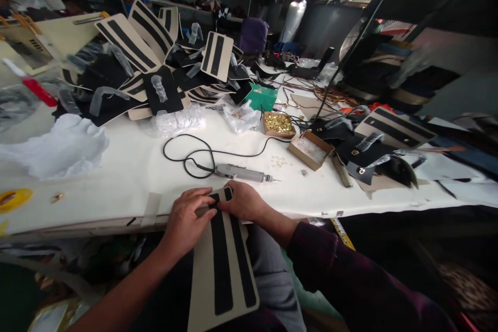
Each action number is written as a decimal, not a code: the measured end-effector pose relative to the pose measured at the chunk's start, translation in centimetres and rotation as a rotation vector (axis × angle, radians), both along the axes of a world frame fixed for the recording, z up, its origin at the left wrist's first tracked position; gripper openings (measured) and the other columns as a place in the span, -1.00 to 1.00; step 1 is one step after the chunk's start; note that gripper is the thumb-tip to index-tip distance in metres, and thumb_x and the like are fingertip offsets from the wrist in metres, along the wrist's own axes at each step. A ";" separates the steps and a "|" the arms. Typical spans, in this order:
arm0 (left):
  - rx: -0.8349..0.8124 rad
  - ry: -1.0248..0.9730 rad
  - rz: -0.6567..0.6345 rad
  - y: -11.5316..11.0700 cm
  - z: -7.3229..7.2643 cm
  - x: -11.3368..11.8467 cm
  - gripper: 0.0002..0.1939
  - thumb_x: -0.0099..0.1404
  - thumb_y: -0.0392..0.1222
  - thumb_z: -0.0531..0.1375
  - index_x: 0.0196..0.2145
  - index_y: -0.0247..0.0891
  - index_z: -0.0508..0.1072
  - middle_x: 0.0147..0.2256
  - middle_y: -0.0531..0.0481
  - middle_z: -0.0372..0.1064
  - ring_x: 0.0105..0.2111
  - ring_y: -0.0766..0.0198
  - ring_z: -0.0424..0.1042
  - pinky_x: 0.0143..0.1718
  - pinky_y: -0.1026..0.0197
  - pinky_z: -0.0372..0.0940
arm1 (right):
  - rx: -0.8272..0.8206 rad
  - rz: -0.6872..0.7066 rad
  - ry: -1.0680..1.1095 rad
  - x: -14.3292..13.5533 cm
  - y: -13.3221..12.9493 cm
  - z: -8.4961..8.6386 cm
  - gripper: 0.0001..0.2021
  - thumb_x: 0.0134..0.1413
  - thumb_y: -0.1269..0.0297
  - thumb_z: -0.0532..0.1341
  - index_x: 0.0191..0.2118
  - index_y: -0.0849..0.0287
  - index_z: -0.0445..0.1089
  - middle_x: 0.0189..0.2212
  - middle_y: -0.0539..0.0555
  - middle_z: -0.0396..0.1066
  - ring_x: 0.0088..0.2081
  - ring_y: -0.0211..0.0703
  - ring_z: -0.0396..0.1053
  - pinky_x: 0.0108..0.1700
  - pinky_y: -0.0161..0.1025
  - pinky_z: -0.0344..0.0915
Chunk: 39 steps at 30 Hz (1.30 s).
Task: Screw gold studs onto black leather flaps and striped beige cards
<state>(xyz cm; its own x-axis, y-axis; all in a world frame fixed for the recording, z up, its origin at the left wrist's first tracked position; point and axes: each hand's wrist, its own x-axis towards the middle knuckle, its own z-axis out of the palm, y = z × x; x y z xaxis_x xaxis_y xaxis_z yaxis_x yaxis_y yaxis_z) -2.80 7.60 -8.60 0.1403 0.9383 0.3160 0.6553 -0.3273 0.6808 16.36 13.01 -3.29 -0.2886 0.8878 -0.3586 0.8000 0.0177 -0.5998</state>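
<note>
A beige panel with two black strips [240, 262] rests across the lap, its far end against the table edge. My left hand [190, 218] grips it at the far end from the left, thumb and fingertips on the near black strip. From the right, my right hand [243, 201] closes on the same end, its thumb pressed beside the left fingertips. Whatever lies under the fingertips is hidden. Just beyond the hands, a grey electric screwdriver [243, 173] lies on the white table, its bit pointing right.
A black cord [190, 137] loops behind the screwdriver. Cardboard boxes hold gold fittings [278, 123] and small pale pieces [309, 149]. Black and beige panels [163, 88] pile at the back left; more bag pieces [356, 153] lie right. Crumpled white wrapping [58, 145] sits left.
</note>
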 end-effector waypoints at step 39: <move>-0.005 0.037 -0.006 -0.2 0.4 0.0 -0.83 0.24 -0.29 0.35 -0.20 -0.11 0.59 0.07 -0.05 0.54 0.12 -0.03 0.44 0.14 -0.21 0.33 | 0.483 -0.121 -0.653 17.2 7.7 -2.6 -0.64 0.35 0.13 0.08 -0.21 0.16 0.59 -0.18 0.20 0.57 -0.21 -0.05 0.47 -0.35 -0.24 0.09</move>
